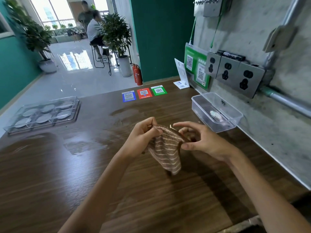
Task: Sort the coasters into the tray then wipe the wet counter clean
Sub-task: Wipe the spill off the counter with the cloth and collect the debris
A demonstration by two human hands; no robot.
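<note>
Your coasters [44, 118] lie in the tray [74, 105]; both hands [143, 137] [202, 142] grip the striped cloth [166, 153], the desk [151, 199] is still wet.

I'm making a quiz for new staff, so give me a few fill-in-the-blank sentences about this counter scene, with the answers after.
1. Both hands, left hand and right hand, hold a striped ____ above the counter.
2. The coasters lie in the clear ____ at the counter's far left.
3. Between the blue sticker and the green sticker lies a ____ one.
4. The clear tub stands below three wall ____.

Answers: cloth; tray; red; sockets
</note>
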